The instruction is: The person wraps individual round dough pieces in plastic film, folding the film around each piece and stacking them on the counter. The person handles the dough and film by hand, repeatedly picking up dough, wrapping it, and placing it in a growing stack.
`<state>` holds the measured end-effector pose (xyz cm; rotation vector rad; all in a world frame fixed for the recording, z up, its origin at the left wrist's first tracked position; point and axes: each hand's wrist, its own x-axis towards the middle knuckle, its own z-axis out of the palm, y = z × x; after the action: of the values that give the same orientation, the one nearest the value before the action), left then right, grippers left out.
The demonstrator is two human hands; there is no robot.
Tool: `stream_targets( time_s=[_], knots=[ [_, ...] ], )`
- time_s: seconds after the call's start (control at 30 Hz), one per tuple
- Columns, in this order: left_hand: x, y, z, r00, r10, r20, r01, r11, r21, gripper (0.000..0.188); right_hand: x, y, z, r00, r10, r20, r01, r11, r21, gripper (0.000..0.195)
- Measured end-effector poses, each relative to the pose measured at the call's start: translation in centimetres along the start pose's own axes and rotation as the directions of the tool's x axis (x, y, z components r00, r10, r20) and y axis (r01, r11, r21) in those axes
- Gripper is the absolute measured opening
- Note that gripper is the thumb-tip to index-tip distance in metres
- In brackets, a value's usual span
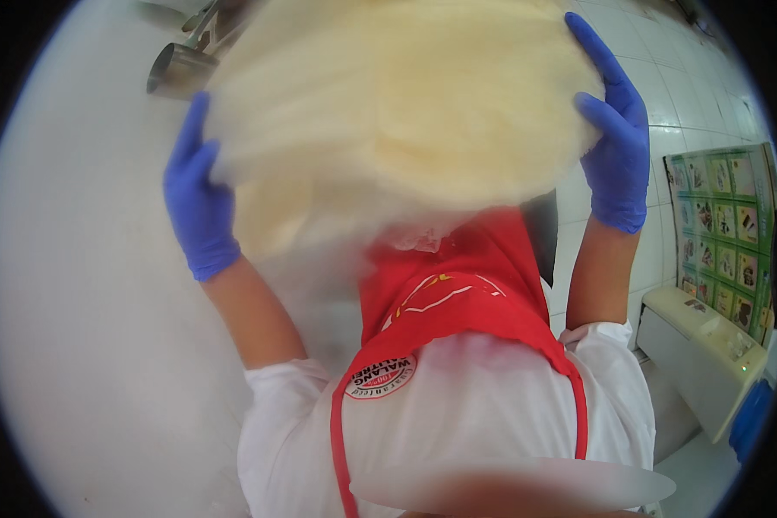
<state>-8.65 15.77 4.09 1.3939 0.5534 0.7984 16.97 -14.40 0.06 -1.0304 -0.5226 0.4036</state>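
Both my hands wear blue gloves and hold a large pale yellow bundle [440, 103] up in front of me. Its surface is motion-blurred, and clear plastic [421, 238] shows along its lower edge, so what is inside cannot be told exactly. My left hand [201, 194] grips the left side, with the fingertips partly lost in the blur. On the right side, my right hand [615, 142] has its thumb and a finger spread along the edge; its other fingers are hidden behind the bundle.
A white work surface [90, 272] spans the left. Near the bundle's upper left is a metal cylinder [181, 70]. White tiles [673, 97], a green picture poster [719, 226], a cream-coloured appliance [699, 349] with a small lit lamp and a blue object [753, 417] lie to the right.
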Motion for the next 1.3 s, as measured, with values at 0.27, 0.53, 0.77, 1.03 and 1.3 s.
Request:
stream_targets(
  time_s=[0.27, 0.53, 0.77, 1.03, 1.3],
  knots=[
    [-1.2, 2.3, -5.7, 0.994, -0.055, -0.097, 0.058, 0.998, 0.029, 0.061, 1.5, 4.4, -3.5, 0.974, 0.210, 0.083, -0.213, 0.977, 0.031, 0.077],
    [-2.9, 7.8, -8.5, 0.966, 0.095, -0.242, -0.044, 0.977, 0.210, 0.063, 1.8, 4.8, -3.9, 0.974, 0.222, 0.051, -0.222, 0.975, -0.005, 0.081],
    [-2.1, 10.8, -6.3, 0.991, 0.137, -0.010, -0.104, 0.798, 0.594, 0.061, 1.5, 4.7, -3.2, 0.981, 0.193, 0.010, -0.192, 0.980, -0.061, 0.082],
    [0.1, 12.1, -6.4, 0.953, 0.271, -0.136, -0.236, 0.944, 0.231, 0.053, 1.4, 5.1, -3.1, 0.985, 0.173, -0.029, -0.175, 0.981, -0.079, 0.081],
    [-6.6, -4.8, -13.1, 0.960, -0.049, -0.276, 0.103, 0.977, 0.184, 0.068, 0.8, 5.2, -2.0, 0.988, 0.136, -0.078, -0.147, 0.974, -0.172, 0.082]
  ],
)
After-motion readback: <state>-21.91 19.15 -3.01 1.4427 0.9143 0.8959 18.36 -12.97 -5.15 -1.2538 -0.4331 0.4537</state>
